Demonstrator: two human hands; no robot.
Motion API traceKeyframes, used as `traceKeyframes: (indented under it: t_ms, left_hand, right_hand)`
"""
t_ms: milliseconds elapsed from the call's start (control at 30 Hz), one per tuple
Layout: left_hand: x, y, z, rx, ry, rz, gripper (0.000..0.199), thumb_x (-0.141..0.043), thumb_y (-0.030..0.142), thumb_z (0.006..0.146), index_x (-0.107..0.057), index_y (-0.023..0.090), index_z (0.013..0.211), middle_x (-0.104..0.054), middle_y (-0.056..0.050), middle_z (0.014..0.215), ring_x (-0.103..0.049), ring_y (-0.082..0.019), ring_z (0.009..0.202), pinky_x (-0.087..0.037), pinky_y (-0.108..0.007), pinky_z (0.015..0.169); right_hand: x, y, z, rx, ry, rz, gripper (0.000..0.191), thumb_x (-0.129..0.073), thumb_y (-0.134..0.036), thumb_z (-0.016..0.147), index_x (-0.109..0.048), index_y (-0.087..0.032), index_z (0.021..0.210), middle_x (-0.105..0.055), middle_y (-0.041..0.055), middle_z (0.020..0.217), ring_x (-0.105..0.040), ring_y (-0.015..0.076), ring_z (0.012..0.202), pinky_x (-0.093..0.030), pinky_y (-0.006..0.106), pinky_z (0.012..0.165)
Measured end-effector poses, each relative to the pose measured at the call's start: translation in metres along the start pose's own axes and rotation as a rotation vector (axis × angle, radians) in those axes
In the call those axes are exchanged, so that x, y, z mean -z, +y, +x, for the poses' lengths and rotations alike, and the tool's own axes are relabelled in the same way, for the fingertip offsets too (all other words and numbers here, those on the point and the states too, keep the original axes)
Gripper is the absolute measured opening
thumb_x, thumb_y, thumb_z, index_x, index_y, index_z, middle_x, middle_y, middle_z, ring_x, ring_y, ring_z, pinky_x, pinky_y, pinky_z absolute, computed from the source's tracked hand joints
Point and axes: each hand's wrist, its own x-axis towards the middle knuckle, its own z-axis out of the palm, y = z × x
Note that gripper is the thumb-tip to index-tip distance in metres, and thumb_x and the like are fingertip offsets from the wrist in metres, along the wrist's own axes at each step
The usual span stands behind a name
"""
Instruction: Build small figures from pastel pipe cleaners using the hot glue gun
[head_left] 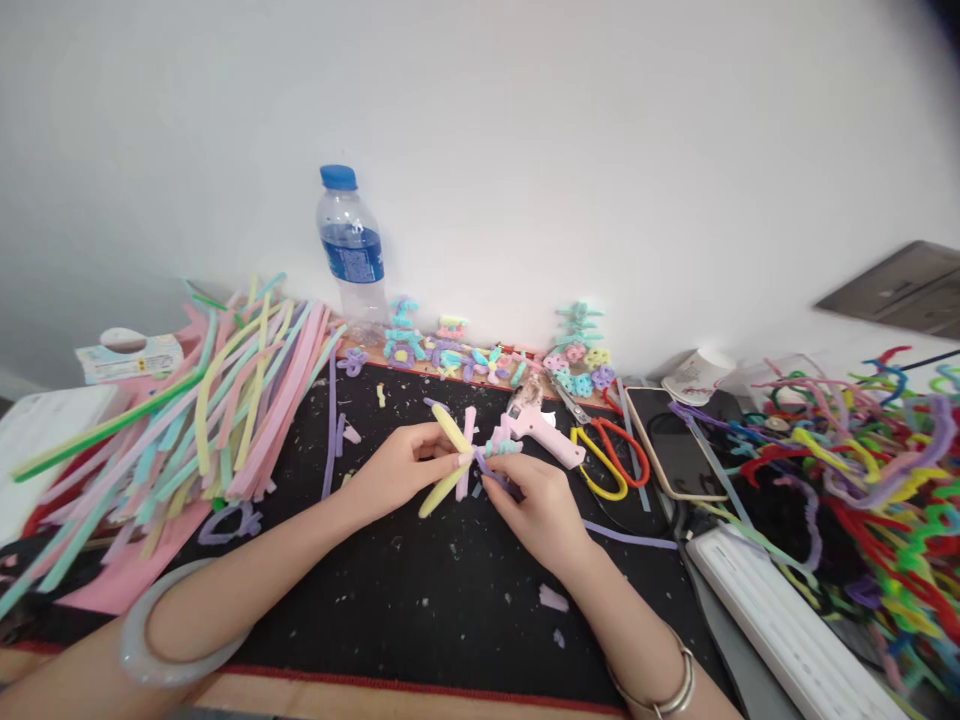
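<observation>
Above the black mat [420, 610], my left hand [412, 465] is closed, pinching yellow pipe cleaners [442, 487] that spread out in a V. My right hand [536, 495] is closed on a purple pipe cleaner [481, 457] where the pieces cross, right beside the left fingertips. A pink pipe cleaner piece [469, 425] stands up behind the crossing. Just past the right hand lies a pink hot glue gun [551, 432], with red and yellow-handled scissors [604, 462] to its right. My fingers hide part of the joined pieces.
Pastel pipe cleaners [247, 400] are heaped on the left; bright ones [892, 500] tangle on the right. A water bottle [352, 250] and small finished flower shapes [480, 362] line the wall. A phone [679, 445] and a white power strip [787, 620] sit at the right.
</observation>
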Motion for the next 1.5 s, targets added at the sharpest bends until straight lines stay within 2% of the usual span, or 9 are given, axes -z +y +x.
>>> traceKeyframes:
  t_ms: [133, 300, 433, 533, 633, 767, 867, 1200, 1500]
  left_hand:
    - [0.001, -0.002, 0.0, -0.007, 0.036, -0.083, 0.02, -0.069, 0.03, 0.076, -0.067, 0.016, 0.09, -0.069, -0.004, 0.091, -0.062, -0.021, 0.089, -0.047, -0.031, 0.081]
    - [0.004, -0.001, 0.001, 0.001, 0.186, -0.245, 0.019, -0.071, 0.028, 0.075, -0.07, 0.018, 0.091, -0.069, -0.002, 0.083, -0.062, -0.014, 0.078, -0.047, -0.023, 0.07]
    - [0.008, 0.002, 0.004, -0.003, 0.263, -0.396, 0.016, -0.07, 0.028, 0.076, -0.071, 0.016, 0.087, -0.068, -0.001, 0.076, -0.061, -0.011, 0.071, -0.047, -0.019, 0.063]
    - [0.01, 0.003, 0.005, 0.012, 0.259, -0.474, 0.015, -0.071, 0.027, 0.075, -0.072, 0.014, 0.082, -0.068, -0.002, 0.074, -0.06, -0.01, 0.066, -0.046, -0.017, 0.06]
    - [0.009, 0.002, 0.005, 0.036, 0.233, -0.509, 0.015, -0.072, 0.027, 0.074, -0.073, 0.014, 0.081, -0.068, -0.002, 0.074, -0.06, -0.01, 0.067, -0.047, -0.018, 0.062]
    - [0.006, 0.001, 0.004, 0.06, 0.196, -0.467, 0.015, -0.073, 0.027, 0.073, -0.073, 0.016, 0.084, -0.069, -0.001, 0.077, -0.061, -0.011, 0.071, -0.047, -0.019, 0.066]
    - [0.005, 0.001, 0.003, 0.099, 0.164, -0.406, 0.016, -0.072, 0.028, 0.074, -0.074, 0.017, 0.085, -0.07, -0.002, 0.08, -0.061, -0.012, 0.074, -0.048, -0.02, 0.069]
    - [0.001, 0.0, -0.001, 0.118, 0.03, -0.278, 0.014, -0.072, 0.025, 0.073, -0.072, 0.016, 0.084, -0.07, -0.003, 0.082, -0.062, -0.014, 0.075, -0.047, -0.024, 0.071]
    - [0.001, 0.0, -0.002, 0.16, -0.018, -0.231, 0.014, -0.073, 0.028, 0.071, -0.072, 0.015, 0.078, -0.069, -0.003, 0.074, -0.06, -0.014, 0.069, -0.045, -0.025, 0.068]
  right_hand:
    - [0.003, -0.002, 0.0, 0.042, 0.042, -0.037, 0.019, -0.054, -0.019, 0.086, -0.061, -0.018, 0.104, -0.07, 0.0053, 0.085, -0.064, 0.0182, 0.075, -0.05, 0.028, 0.067]
    - [0.015, -0.014, -0.001, 0.257, 0.274, -0.059, 0.024, -0.052, -0.006, 0.083, -0.06, -0.016, 0.103, -0.067, 0.0095, 0.094, -0.06, 0.0209, 0.089, -0.048, 0.036, 0.079]
    - [0.013, -0.023, -0.005, 0.335, 0.144, -0.005, 0.015, -0.051, -0.007, 0.083, -0.062, -0.015, 0.089, -0.065, 0.0072, 0.077, -0.057, 0.0175, 0.07, -0.047, 0.031, 0.064]
    - [0.006, -0.02, -0.005, 0.175, 0.041, 0.047, 0.016, -0.05, -0.012, 0.086, -0.063, -0.015, 0.093, -0.066, 0.0074, 0.082, -0.058, 0.0166, 0.07, -0.048, 0.03, 0.065]
    - [0.0, -0.013, -0.003, -0.106, 0.105, 0.184, 0.024, -0.05, -0.017, 0.086, -0.06, -0.017, 0.109, -0.065, 0.0074, 0.093, -0.056, 0.0132, 0.063, -0.049, 0.028, 0.06]
    - [-0.006, -0.005, -0.001, -0.358, 0.213, 0.642, 0.03, -0.058, -0.023, 0.081, -0.054, -0.02, 0.111, -0.064, 0.0039, 0.089, -0.051, 0.0096, 0.055, -0.043, 0.021, 0.043]
    - [-0.007, -0.004, 0.002, -0.459, 0.267, 0.913, 0.025, -0.066, -0.026, 0.077, -0.055, -0.02, 0.098, -0.063, 0.0004, 0.08, -0.048, 0.0067, 0.047, -0.038, 0.017, 0.036]
    - [-0.003, -0.005, 0.006, -0.547, 0.275, 1.259, 0.025, -0.073, -0.024, 0.073, -0.049, -0.019, 0.079, -0.067, -0.0007, 0.067, -0.055, 0.0082, 0.048, -0.045, 0.016, 0.039]
    - [0.002, -0.01, 0.005, -0.499, 0.208, 1.188, 0.016, -0.071, -0.026, 0.075, -0.06, -0.017, 0.084, -0.065, -0.0015, 0.062, -0.052, 0.0074, 0.043, -0.045, 0.016, 0.035]
